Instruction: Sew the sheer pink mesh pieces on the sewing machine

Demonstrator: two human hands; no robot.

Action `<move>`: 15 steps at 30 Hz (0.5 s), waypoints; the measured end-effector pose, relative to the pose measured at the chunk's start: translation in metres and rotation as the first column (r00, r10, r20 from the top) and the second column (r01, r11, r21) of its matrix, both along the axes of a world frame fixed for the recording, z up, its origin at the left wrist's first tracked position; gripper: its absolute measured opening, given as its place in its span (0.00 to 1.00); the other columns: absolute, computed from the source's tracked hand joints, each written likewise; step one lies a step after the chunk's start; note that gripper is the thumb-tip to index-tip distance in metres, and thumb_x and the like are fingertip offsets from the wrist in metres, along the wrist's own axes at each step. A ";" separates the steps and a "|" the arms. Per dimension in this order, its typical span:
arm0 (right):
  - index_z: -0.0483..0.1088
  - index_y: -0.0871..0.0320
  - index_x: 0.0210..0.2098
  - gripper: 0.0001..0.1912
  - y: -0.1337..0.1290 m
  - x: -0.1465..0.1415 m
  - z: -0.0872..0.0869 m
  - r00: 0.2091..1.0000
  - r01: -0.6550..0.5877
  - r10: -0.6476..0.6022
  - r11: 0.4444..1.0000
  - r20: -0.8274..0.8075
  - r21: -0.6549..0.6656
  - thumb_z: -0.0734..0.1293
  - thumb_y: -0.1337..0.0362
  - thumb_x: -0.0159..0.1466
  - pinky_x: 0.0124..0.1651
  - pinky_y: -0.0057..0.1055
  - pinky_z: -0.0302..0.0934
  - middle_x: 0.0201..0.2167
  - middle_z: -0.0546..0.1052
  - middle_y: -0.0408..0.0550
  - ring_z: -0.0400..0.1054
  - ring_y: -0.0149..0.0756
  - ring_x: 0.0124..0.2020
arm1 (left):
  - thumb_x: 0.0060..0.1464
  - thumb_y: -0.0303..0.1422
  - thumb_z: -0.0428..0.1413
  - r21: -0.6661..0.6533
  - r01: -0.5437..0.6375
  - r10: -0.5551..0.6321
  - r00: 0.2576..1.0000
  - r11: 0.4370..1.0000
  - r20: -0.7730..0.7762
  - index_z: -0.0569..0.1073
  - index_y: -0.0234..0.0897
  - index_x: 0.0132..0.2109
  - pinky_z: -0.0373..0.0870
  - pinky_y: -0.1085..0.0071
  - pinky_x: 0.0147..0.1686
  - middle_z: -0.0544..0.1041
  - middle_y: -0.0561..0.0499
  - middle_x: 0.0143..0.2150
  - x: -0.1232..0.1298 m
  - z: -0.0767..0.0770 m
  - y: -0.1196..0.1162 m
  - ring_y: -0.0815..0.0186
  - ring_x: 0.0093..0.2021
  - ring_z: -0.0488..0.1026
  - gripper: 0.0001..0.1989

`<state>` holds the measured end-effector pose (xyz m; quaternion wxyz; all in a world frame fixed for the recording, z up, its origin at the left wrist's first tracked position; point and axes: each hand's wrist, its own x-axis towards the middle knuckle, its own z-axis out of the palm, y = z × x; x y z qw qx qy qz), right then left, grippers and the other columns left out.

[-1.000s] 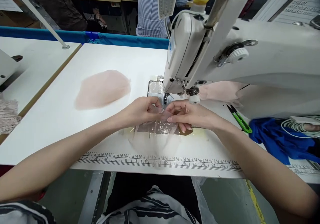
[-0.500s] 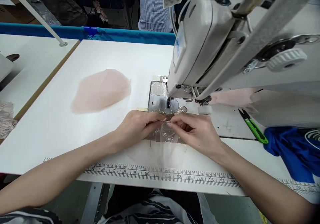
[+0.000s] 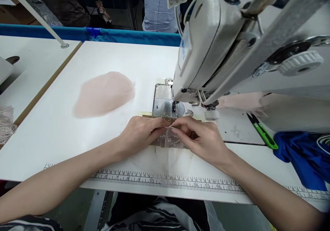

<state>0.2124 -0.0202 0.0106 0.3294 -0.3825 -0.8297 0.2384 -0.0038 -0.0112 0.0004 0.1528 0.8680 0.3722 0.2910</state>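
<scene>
A thin, see-through piece of fabric (image 3: 171, 140) is pinched at its upper edge between both hands and hangs down toward the table's ruler edge. My left hand (image 3: 143, 131) grips it from the left with thumb and forefinger. From the right, my right hand (image 3: 199, 136) pinches the same edge, its fingertips almost meeting the left ones. Both hands are just in front of the needle plate (image 3: 163, 102) and presser foot of a white sewing machine (image 3: 199, 42). On the table to the left lies a flat stack of pale pink sheer fabric (image 3: 105, 93).
Green thread snips (image 3: 264, 133) lie right of the machine bed, beside a bundle of blue cloth (image 3: 294, 155). More pink fabric (image 3: 239, 100) sits behind the machine head. A printed ruler (image 3: 162, 180) runs along the front edge. Two people are beyond the blue cloth barrier (image 3: 136, 36).
My fingertips have drawn slightly closer together along the fabric's edge, with the right forefinger shifted a little left. The view has moved slightly; the pink stack is unchanged.
</scene>
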 end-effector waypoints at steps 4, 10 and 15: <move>0.70 0.58 0.42 0.04 0.000 -0.001 0.000 1.000 -0.010 0.010 1.000 -0.022 -0.001 0.64 0.68 0.68 0.26 0.23 0.59 0.21 0.69 0.36 0.60 0.23 0.19 | 0.65 0.31 0.53 -0.037 -0.004 0.004 1.000 0.999 -0.001 0.75 0.37 0.43 0.70 0.78 0.27 0.82 0.56 0.33 -0.001 -0.001 0.000 0.73 0.29 0.78 0.06; 0.70 0.58 0.44 0.05 0.000 -0.001 -0.001 1.000 -0.016 0.016 1.000 -0.022 -0.019 0.64 0.68 0.68 0.26 0.24 0.60 0.21 0.69 0.35 0.61 0.24 0.20 | 0.65 0.32 0.53 -0.066 -0.009 0.008 1.000 0.998 -0.004 0.75 0.37 0.42 0.68 0.78 0.26 0.81 0.56 0.32 -0.001 -0.001 0.000 0.73 0.28 0.77 0.07; 0.70 0.58 0.43 0.05 0.000 0.000 -0.001 0.999 -0.043 0.042 0.998 -0.021 -0.036 0.63 0.68 0.68 0.26 0.24 0.60 0.21 0.70 0.36 0.62 0.24 0.21 | 0.66 0.32 0.52 -0.064 -0.007 0.007 1.000 0.998 -0.004 0.75 0.37 0.42 0.69 0.78 0.26 0.82 0.56 0.33 0.000 0.002 0.000 0.74 0.28 0.77 0.08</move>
